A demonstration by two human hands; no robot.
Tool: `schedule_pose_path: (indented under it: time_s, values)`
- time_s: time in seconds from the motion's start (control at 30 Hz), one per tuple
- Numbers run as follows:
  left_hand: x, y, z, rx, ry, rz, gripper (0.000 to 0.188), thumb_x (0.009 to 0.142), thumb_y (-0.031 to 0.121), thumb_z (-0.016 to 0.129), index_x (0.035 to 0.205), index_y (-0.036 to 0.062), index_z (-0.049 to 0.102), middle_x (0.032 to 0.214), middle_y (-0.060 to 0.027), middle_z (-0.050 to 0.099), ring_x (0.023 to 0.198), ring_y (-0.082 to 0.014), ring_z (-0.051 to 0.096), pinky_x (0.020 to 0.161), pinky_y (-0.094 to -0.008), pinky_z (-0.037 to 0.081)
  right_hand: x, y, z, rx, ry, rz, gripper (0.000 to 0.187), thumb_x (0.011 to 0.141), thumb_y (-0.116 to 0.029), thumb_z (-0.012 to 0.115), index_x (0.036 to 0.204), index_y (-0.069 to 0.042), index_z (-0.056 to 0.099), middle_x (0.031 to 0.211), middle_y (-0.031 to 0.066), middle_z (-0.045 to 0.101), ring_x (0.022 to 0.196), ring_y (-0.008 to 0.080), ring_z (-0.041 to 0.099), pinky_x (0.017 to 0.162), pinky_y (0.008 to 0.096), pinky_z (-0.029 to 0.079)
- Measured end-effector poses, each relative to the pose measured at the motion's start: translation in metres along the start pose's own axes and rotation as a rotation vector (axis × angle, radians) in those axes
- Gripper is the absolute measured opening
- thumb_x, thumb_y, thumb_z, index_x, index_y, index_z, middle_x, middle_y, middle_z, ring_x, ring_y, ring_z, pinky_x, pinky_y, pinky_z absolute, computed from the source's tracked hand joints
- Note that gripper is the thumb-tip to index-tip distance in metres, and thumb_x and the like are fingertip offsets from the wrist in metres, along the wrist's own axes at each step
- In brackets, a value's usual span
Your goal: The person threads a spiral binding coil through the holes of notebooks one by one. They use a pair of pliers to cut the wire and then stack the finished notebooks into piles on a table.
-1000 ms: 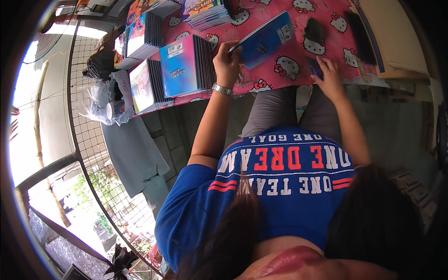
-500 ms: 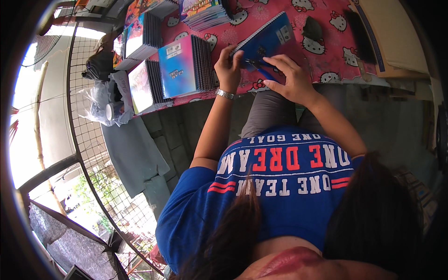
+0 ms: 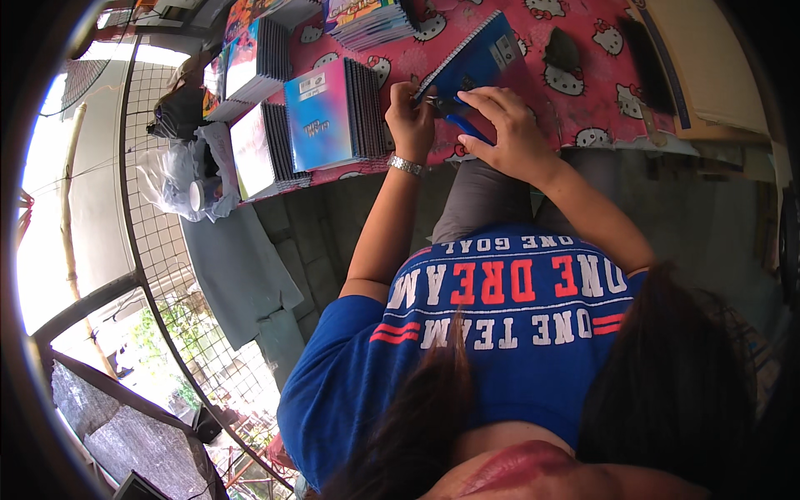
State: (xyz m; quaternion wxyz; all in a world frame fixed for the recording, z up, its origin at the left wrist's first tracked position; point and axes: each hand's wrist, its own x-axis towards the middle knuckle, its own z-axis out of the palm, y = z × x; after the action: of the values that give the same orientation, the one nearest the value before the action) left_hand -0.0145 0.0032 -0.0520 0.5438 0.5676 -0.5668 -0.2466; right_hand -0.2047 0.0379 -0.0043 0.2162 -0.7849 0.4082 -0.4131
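Observation:
A spiral-bound notebook (image 3: 493, 62) with a blue and pink cover is tilted up over the table in front of me. My left hand (image 3: 409, 117), a metal watch on its wrist, pinches the near left corner of it at the end of the wire spiral. My right hand (image 3: 510, 133) holds blue-handled pliers (image 3: 468, 127), thumb on one handle and fingers on the other. The handles stand apart. The jaws of the pliers point left and meet the spiral's end beside my left fingertips; the exact contact is too small to make out.
Several stacked spiral notebooks (image 3: 323, 117) stand at the left of the table, with more stacks behind. A pink patterned cloth (image 3: 575, 108) covers the table. A dark crumpled piece (image 3: 561, 52) lies right of the notebook, and cardboard (image 3: 700, 67) lies far right. A plastic bag (image 3: 179, 179) hangs at the left edge.
The pliers have turned slightly and their handles look wider apart. The notebook in my left hand has tilted a little and shifted left. Both hands stay in nearly the same place.

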Motion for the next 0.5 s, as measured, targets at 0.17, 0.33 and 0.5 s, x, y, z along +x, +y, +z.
schedule_pose_path:
  time_s: [0.17, 0.33, 0.5]
  values:
    - [0.001, -0.029, -0.011, -0.024, -0.085, 0.005, 0.010, 0.092, 0.001, 0.063, 0.091, 0.0025, 0.054, 0.068, 0.0018, 0.059, 0.067, -0.0043, 0.058, 0.056, -0.0214, 0.047, 0.002, -0.003, 0.003, 0.027, -0.017, 0.008, 0.057, 0.076, -0.024, 0.076, 0.126, -0.003, 0.058, 0.117, 0.0131, 0.059, 0.109, 0.0324, 0.056, 0.098, 0.0436, 0.044]
    - [-0.001, -0.009, 0.008, -0.047, 0.057, 0.092, 0.012, 0.094, 0.008, 0.064, 0.091, 0.0033, 0.055, 0.070, 0.0033, 0.056, 0.065, -0.0023, 0.052, 0.053, -0.0201, 0.040, 0.002, 0.002, 0.002, -0.002, 0.009, -0.017, 0.058, 0.075, -0.023, 0.076, 0.126, -0.003, 0.058, 0.117, 0.0125, 0.060, 0.108, 0.0316, 0.056, 0.096, 0.0435, 0.044]
    - [0.002, -0.020, -0.003, -0.028, -0.080, 0.022, 0.014, 0.094, 0.010, 0.066, 0.091, 0.0039, 0.054, 0.072, 0.0035, 0.055, 0.066, -0.0020, 0.050, 0.054, -0.0198, 0.040, 0.002, 0.000, 0.004, 0.002, 0.030, -0.020, 0.056, 0.074, -0.022, 0.076, 0.125, -0.004, 0.059, 0.116, 0.0106, 0.060, 0.105, 0.0298, 0.056, 0.095, 0.0428, 0.044]
